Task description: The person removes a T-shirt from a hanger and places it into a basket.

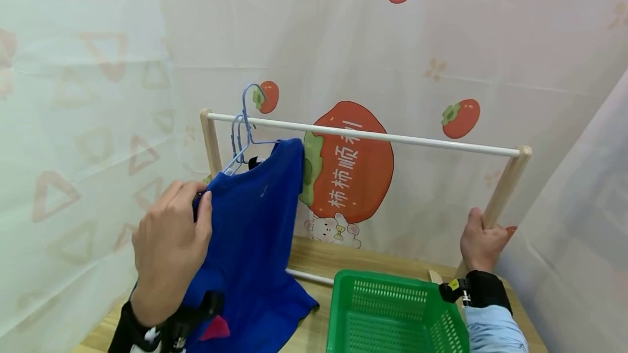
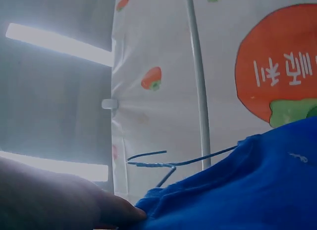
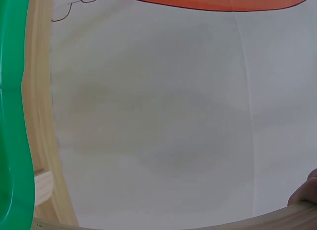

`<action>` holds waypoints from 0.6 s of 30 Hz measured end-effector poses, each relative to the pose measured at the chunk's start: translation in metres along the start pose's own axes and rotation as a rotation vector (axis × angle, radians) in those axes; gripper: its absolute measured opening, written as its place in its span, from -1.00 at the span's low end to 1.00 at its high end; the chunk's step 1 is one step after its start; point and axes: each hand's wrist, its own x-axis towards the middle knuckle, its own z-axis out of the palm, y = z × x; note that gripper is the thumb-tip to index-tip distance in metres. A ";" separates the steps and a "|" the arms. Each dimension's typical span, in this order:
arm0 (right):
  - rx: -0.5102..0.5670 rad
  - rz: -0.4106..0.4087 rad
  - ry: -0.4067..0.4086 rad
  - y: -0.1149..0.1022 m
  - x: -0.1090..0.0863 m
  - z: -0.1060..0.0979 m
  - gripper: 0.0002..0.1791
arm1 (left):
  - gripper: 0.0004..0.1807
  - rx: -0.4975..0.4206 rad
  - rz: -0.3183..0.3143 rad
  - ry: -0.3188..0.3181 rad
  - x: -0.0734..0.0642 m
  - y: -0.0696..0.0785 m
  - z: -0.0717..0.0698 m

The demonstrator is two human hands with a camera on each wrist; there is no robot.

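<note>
A blue shirt (image 1: 250, 222) hangs on a light-blue wire hanger (image 1: 247, 124), whose hook rises above the level of the white rod (image 1: 363, 133) in the head view. My left hand (image 1: 171, 244) pinches the shirt at its near shoulder, thumb in front; the left wrist view has a fingertip right at the blue fabric (image 2: 237, 185). On the other side, my right hand (image 1: 483, 241) grips the wooden right post (image 1: 507, 187) of the rack. Only a bit of that hand shows at the lower right corner of the right wrist view.
More blue hangers (image 1: 236, 132) sit on the rod near the left post (image 1: 211, 143), partly behind the shirt. A green plastic basket (image 1: 378, 277) stands on the wooden table (image 1: 353, 255) between my hands. A printed curtain (image 1: 417, 31) hangs behind the rack.
</note>
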 end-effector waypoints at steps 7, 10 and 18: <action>-0.024 -0.003 0.022 -0.003 0.000 -0.010 -0.39 | -0.58 -0.147 0.180 0.045 -0.040 -0.005 0.013; -0.031 0.001 0.033 -0.008 0.000 -0.014 -0.42 | -0.60 -0.232 0.189 -0.005 -0.056 -0.007 0.031; -0.060 0.014 0.031 -0.006 -0.004 -0.010 -0.42 | -0.81 -0.281 0.018 -0.268 -0.093 -0.006 0.092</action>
